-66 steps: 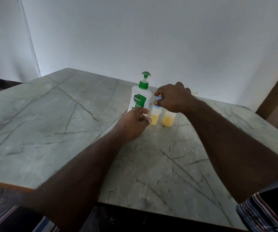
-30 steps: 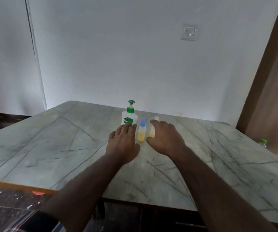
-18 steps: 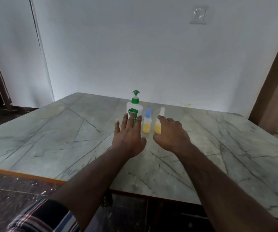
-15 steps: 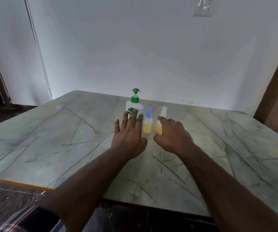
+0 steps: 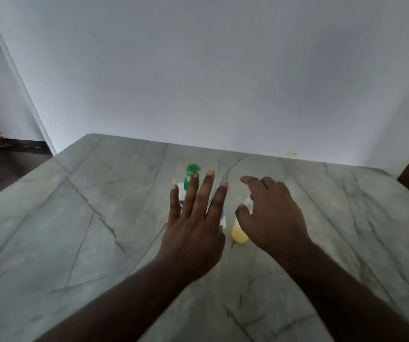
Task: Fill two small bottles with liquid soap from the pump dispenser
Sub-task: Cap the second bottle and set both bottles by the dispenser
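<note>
Filling looks complete: left hand (image 5: 193, 233) flat with fingers spread, right hand (image 5: 272, 218) loosely curled, both holding nothing, hiding pump dispenser (image 5: 188, 180) and yellow-filled bottle (image 5: 238, 233) at frame centre; next, probably withdraw hands.

Pretty dim, flat greyish light, no hard shadows. Motion blur smears both hands (image 5: 193, 230) and the bottles; wide-angle bends the edges.

A veined, smooth marble table (image 5: 100, 230) bears a translucent plastic bottle (image 5: 238, 234) before a matt wall (image 5: 223, 70).
</note>
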The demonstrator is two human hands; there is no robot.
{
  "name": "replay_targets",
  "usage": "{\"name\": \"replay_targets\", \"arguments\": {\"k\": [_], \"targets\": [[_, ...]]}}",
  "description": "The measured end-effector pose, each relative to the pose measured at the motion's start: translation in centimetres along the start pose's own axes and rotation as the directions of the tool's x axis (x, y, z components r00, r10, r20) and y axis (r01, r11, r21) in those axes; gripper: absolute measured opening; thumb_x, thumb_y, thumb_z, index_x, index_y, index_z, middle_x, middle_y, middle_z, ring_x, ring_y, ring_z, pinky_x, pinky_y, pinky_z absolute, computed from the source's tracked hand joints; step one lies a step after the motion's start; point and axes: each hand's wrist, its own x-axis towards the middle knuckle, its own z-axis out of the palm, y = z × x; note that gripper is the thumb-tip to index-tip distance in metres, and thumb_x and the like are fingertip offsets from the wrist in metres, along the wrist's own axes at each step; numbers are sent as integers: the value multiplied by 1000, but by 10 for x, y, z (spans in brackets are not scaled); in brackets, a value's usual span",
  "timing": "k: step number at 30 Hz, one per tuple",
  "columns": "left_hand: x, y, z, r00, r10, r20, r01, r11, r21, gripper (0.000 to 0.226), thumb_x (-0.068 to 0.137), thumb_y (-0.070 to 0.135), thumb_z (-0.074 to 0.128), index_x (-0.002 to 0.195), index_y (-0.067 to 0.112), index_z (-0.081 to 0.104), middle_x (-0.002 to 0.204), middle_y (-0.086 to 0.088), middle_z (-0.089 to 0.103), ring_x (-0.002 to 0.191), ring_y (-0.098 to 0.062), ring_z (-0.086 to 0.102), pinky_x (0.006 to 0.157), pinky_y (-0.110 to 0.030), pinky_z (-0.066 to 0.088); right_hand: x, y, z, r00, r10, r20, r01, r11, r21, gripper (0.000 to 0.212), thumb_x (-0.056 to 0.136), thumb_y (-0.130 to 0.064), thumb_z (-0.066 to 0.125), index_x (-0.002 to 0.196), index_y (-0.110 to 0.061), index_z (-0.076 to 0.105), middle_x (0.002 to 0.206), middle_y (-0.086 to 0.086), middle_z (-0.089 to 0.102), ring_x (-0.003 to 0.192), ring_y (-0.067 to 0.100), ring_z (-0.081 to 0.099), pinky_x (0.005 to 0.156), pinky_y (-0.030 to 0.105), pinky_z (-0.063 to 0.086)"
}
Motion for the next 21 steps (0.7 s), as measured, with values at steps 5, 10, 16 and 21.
{"name": "replay_targets", "arguments": {"k": [5,10,16,21], "targets": [[26,10,-56,987,-78,140,94,989,-112,90,87,35,60,162,16,14,167,-16,23,154,-34,24,121,-54,29,19,-8,-59,992,90,89,-96,993,70,56,88,-34,58,141,-29,45,118,-5,55,110,14,48,85,26,45],[33,15,-102,961,-68,270,105,987,-125,94,76,39,67,157,15,28,159,-15,42,145,-34,43,113,-53,40,25,-27,-113,964,138,227,-165,981,104,53,89,-35,57,140,-29,46,118,-7,56,111,12,48,87,25,46],[53,20,-125,925,-113,363,164,980,-113,89,86,35,62,161,18,18,169,-12,17,155,-36,19,122,-58,16,41,-40,-140,934,191,302,-234,965,116,54,85,-31,61,138,-27,50,121,-1,59,114,19,51,92,35,49],[56,10,-118,828,-226,513,339,930,-139,74,103,36,41,163,20,1,172,-6,-4,158,-28,-7,126,-52,-1,46,-19,-128,871,321,371,-398,905,152,57,78,-31,64,133,-23,55,117,4,63,109,26,58,93,41,52]]}}
